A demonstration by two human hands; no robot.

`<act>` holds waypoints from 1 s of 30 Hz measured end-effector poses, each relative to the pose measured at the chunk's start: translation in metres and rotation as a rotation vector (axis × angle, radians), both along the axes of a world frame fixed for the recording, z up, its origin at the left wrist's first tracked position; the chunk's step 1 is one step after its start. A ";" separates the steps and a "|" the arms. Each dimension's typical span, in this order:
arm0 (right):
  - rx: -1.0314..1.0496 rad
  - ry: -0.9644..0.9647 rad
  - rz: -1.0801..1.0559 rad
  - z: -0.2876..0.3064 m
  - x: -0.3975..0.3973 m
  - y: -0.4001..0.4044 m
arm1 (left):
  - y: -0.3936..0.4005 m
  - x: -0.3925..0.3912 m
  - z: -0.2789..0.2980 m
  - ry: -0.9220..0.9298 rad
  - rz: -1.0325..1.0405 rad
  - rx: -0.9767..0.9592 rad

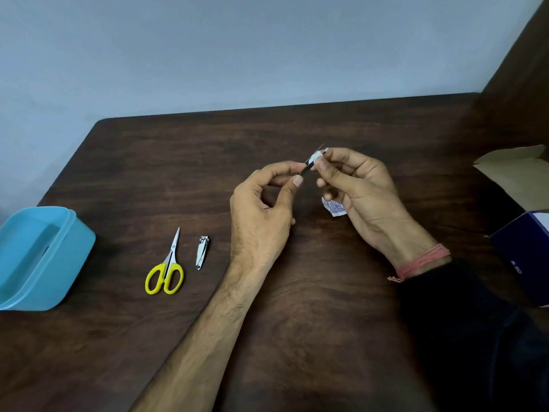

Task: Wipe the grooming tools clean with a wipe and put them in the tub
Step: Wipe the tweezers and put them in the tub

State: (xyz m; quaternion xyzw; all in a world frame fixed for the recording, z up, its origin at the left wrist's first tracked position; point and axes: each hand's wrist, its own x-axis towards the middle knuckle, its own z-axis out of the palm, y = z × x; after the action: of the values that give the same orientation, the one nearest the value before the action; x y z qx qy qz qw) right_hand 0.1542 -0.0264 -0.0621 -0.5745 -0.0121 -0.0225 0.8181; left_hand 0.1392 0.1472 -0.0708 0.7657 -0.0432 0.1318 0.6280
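Hands meet above the middle of the dark wooden table. The left hand pinches the lower end of a thin dark tool, possibly tweezers, though it is too slim to tell, between thumb and forefinger. The right hand pinches a small white wipe folded round the tool's upper part. A torn printed wrapper lies just beneath the right hand. Yellow-handled scissors and a metal nail clipper lie side by side to the left, apart from the blue tub at the left edge. A cardboard box and a dark blue box sit at the right.
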 end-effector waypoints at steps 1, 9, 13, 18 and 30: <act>-0.020 -0.005 -0.010 -0.001 0.000 0.001 | 0.000 0.000 -0.001 -0.005 0.001 0.015; -0.131 0.003 -0.139 -0.003 0.000 0.005 | -0.002 -0.002 -0.003 -0.055 0.031 0.122; -0.137 -0.004 -0.098 -0.002 -0.001 0.004 | 0.001 0.000 -0.003 -0.012 0.047 0.055; -0.213 -0.035 -0.102 -0.004 -0.001 0.004 | 0.000 -0.001 0.000 0.021 0.007 0.011; -0.140 0.000 -0.127 -0.005 0.001 0.003 | 0.002 0.002 -0.003 0.019 0.026 0.073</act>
State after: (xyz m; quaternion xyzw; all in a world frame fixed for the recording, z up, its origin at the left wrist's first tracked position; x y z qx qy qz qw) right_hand 0.1548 -0.0231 -0.0672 -0.6300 0.0232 -0.0734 0.7728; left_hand 0.1409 0.1495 -0.0737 0.7897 -0.0319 0.1312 0.5984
